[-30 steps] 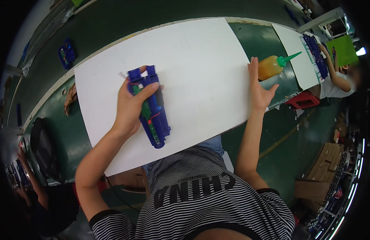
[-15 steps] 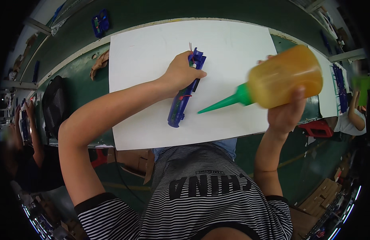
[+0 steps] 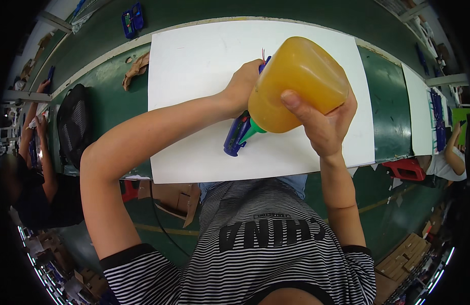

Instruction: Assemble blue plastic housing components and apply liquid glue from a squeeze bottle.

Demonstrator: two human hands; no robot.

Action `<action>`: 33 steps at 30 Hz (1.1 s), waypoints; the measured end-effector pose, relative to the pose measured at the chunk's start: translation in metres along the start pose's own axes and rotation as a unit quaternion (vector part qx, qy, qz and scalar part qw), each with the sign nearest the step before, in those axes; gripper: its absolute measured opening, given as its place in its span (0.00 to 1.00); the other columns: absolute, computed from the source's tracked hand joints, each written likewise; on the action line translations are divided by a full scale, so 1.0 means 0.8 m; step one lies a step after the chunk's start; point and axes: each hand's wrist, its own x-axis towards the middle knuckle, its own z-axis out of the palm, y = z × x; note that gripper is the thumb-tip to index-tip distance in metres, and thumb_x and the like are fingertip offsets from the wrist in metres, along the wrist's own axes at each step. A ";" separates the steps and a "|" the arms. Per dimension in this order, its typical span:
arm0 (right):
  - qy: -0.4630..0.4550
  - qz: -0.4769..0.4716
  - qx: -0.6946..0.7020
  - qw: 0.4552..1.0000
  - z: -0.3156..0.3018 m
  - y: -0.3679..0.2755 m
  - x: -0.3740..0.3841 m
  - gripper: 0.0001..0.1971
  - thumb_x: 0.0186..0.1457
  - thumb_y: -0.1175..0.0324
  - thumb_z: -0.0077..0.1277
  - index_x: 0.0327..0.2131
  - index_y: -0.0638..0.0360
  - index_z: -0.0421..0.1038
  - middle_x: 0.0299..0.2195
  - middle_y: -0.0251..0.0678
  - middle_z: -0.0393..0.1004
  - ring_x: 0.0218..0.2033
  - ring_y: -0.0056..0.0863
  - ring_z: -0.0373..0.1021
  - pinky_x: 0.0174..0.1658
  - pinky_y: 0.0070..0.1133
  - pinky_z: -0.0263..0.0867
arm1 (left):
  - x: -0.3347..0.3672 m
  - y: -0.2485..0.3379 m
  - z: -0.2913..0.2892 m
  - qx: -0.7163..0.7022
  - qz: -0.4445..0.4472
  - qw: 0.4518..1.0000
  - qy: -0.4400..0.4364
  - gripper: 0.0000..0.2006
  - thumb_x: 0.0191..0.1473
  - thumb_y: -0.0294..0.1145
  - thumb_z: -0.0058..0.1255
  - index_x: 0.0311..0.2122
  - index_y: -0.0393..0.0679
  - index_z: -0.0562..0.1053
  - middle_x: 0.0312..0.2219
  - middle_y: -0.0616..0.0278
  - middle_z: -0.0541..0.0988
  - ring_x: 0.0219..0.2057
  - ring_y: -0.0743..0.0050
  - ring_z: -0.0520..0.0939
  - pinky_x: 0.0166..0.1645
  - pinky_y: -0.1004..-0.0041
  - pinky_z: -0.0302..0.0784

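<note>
My left hand (image 3: pixel 241 87) is closed round the upper part of a long blue plastic housing (image 3: pixel 234 137) with a circuit board inside. Thin wires stick out of its far end. In my right hand (image 3: pixel 324 119) is a squeeze bottle (image 3: pixel 301 76) of amber liquid, tipped nozzle down. Its green tapered nozzle (image 3: pixel 253 131) points at the near end of the housing; whether the tip touches cannot be made out. The bottle covers much of the housing's far half and the fingertips of my left hand.
A white sheet (image 3: pixel 194 66) lies under the work on a green bench. Brown crumpled paper (image 3: pixel 136 70) and a black mesh-backed chair (image 3: pixel 75 122) are to the left. Another blue housing (image 3: pixel 132 21) sits beyond the sheet. A red stool (image 3: pixel 405 169) stands right; people work at both sides.
My right hand has brought the bottle left and tilted it more steeply, so the nozzle is now at the housing's near end. My left hand keeps its hold on the housing.
</note>
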 end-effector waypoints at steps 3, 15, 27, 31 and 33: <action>-0.013 -0.009 -0.018 1.000 0.003 0.006 0.001 0.24 0.39 0.68 0.63 0.41 0.66 0.65 0.34 0.38 0.73 0.35 0.26 0.71 0.40 0.21 0.69 | 0.000 -0.003 -0.003 -0.016 0.013 1.000 -0.011 0.17 0.48 0.38 0.50 0.37 0.34 0.67 0.33 0.52 0.74 0.32 0.68 0.75 0.39 0.71 0.70; -0.102 -0.156 -0.116 0.976 0.005 0.005 0.014 0.28 0.35 0.70 0.66 0.41 0.68 0.65 0.36 0.39 0.73 0.36 0.27 0.73 0.39 0.20 0.70 | -0.031 0.039 -0.021 -0.130 0.154 0.956 -0.214 0.20 0.50 0.35 0.53 0.49 0.45 0.66 0.44 0.63 0.71 0.45 0.75 0.72 0.48 0.72 0.70; 0.167 0.157 0.237 0.944 -0.022 0.027 0.029 0.22 0.55 0.61 0.47 0.49 0.62 0.58 0.42 0.37 0.68 0.40 0.27 0.70 0.42 0.28 0.69 | -0.013 0.043 0.004 0.135 -0.137 0.980 0.049 0.25 0.45 0.29 0.55 0.47 0.32 0.61 0.34 0.52 0.72 0.33 0.72 0.75 0.38 0.72 0.72; 0.186 0.185 0.366 0.893 -0.028 0.022 0.044 0.22 0.55 0.60 0.47 0.49 0.61 0.57 0.42 0.38 0.68 0.43 0.28 0.68 0.46 0.28 0.68 | -0.017 0.051 0.004 0.113 -0.161 0.979 0.055 0.21 0.45 0.26 0.55 0.45 0.35 0.63 0.30 0.57 0.72 0.27 0.77 0.75 0.33 0.75 0.75; 0.180 0.176 0.384 0.888 -0.028 0.019 0.047 0.22 0.55 0.59 0.46 0.49 0.60 0.57 0.42 0.38 0.67 0.45 0.28 0.67 0.48 0.28 0.67 | -0.017 0.044 0.000 0.057 -0.167 0.982 0.062 0.17 0.46 0.26 0.54 0.42 0.37 0.65 0.30 0.58 0.73 0.25 0.79 0.76 0.31 0.79 0.76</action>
